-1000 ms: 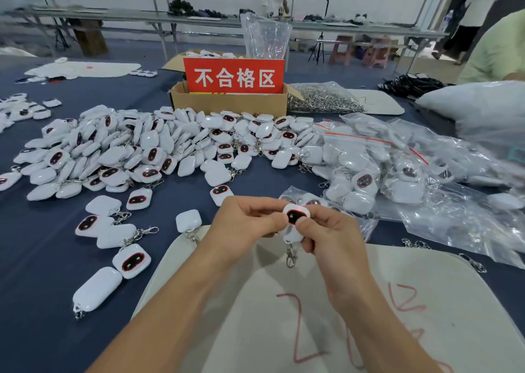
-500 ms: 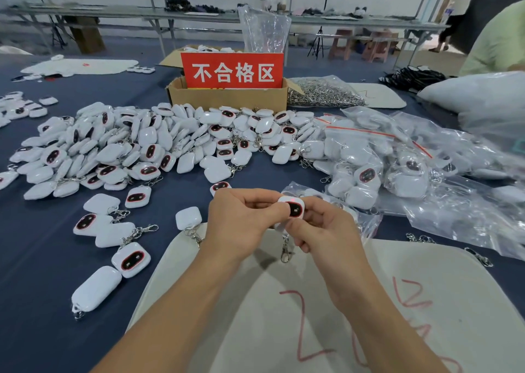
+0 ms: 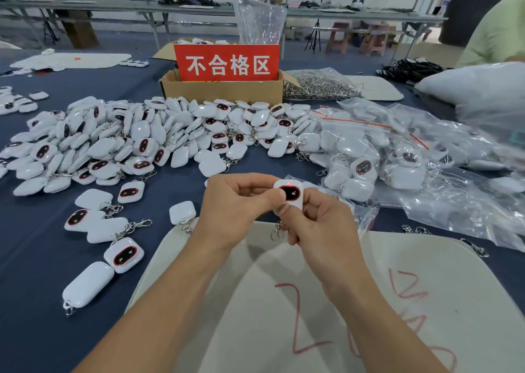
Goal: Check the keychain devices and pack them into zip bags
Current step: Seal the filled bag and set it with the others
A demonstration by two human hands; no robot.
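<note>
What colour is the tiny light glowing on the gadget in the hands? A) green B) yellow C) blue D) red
D: a red dot glows near the top edge of the keychain device, which the left hand and right hand both pinch.

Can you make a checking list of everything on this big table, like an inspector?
Surface: dark blue table cover, white mat with red scribbles.
Job's things: held keychain device, red light lit; loose pile of keychain devices; filled zip bags at right.
Clutter: cardboard box with red sign; bag of metal clasps.
Hands: left hand and right hand both pinch the held keychain device.
Cables: black bundle far right, too small to tell.
Surroundings: long tables, stools, another person behind.
</note>
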